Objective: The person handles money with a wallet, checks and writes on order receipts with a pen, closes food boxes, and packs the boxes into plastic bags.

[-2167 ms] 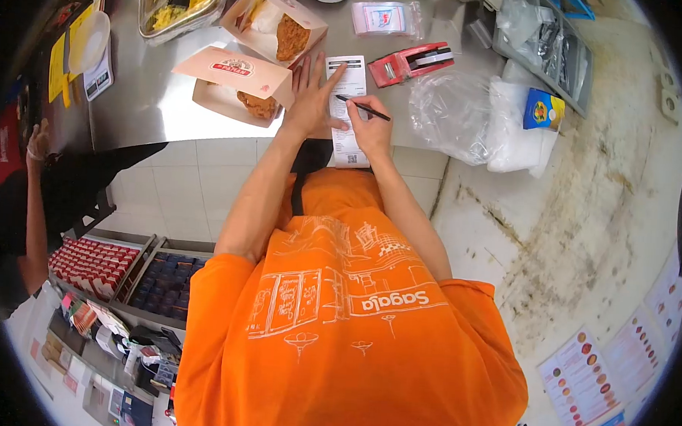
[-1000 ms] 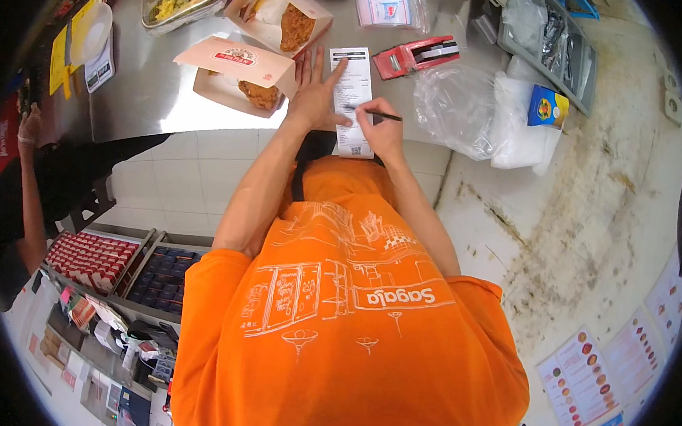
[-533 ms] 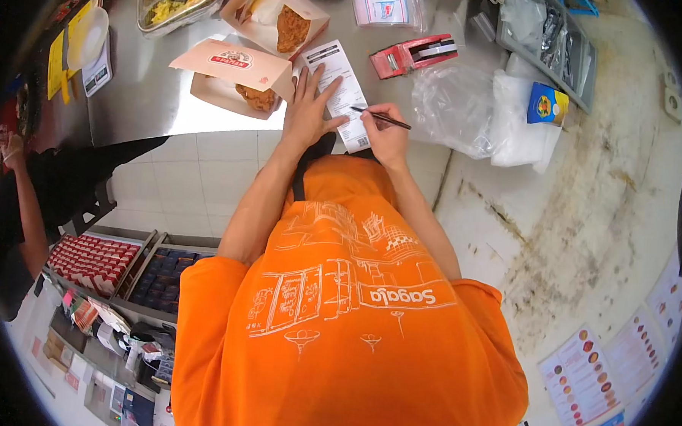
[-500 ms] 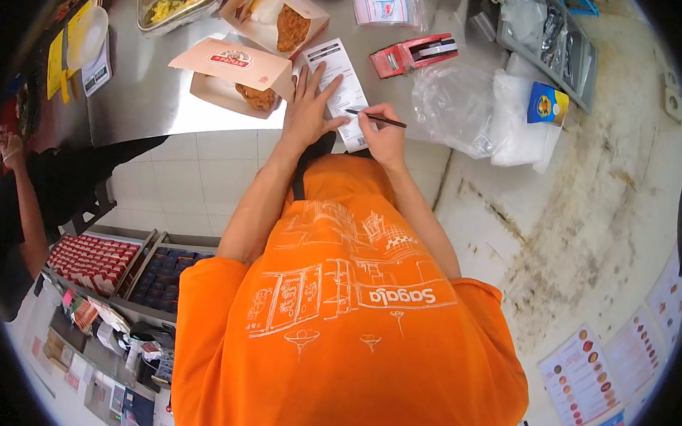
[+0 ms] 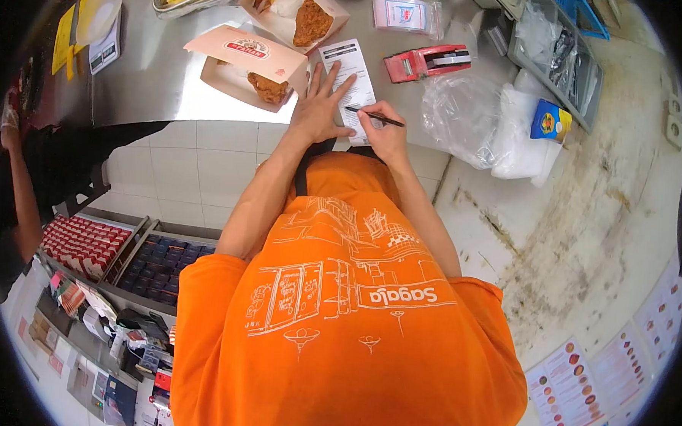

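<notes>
Pen to paper at the tabletop's near edge

The orange shirt is nearest. Just past it, a printed slip lies on the steel tabletop. The left hand is over the slip's left side, fingers spread; the right hand has its grip pinching a black pen, tip at the paper. Beside the left hand sits a pink carton with fried chicken showing inside, and a second carton stands behind it. To the right are a red tape dispenser, clear plastic bags and a blue-and-yellow packet, with a grey tray farther right. Around the tabletop are pale floor tiles, a co-worker's arm at far left, rows of red-and-white packets below that, and printed sheets at lower right. Compared with the oldest frame, the slip slants more and the pen tip sits lower on it; the left hand's fingers were spread then too, and both cartons keep their places
</notes>
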The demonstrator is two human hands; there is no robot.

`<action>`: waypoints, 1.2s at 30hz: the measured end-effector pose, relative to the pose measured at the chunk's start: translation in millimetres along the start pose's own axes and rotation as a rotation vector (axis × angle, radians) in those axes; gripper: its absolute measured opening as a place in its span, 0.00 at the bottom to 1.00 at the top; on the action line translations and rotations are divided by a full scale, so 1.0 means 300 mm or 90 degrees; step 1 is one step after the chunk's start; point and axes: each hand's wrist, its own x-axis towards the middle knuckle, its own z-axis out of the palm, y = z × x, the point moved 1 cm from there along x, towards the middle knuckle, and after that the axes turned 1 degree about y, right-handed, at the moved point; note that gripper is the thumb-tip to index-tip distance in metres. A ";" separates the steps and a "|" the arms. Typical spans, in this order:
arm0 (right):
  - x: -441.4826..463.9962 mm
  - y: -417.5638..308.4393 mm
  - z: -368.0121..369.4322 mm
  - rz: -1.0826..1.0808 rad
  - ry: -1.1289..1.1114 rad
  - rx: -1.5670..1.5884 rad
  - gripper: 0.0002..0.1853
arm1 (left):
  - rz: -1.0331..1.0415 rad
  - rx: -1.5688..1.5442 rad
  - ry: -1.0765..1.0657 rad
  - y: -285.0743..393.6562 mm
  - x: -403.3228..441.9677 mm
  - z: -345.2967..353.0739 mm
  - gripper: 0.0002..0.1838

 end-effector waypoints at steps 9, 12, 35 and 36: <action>-0.012 -0.009 -0.040 0.008 -0.056 -0.051 0.05 | 0.016 -0.027 0.014 -0.015 0.001 0.028 0.65; 0.000 0.013 -0.032 0.067 0.011 -0.013 0.05 | 0.011 -0.032 0.012 -0.014 -0.003 0.019 0.65; -0.075 0.051 -0.044 0.101 0.023 0.140 0.08 | 0.012 -0.186 0.061 -0.042 -0.010 0.008 0.62; -0.073 0.043 -0.035 0.071 0.016 0.117 0.07 | 0.008 -0.171 0.057 -0.038 -0.010 0.009 0.63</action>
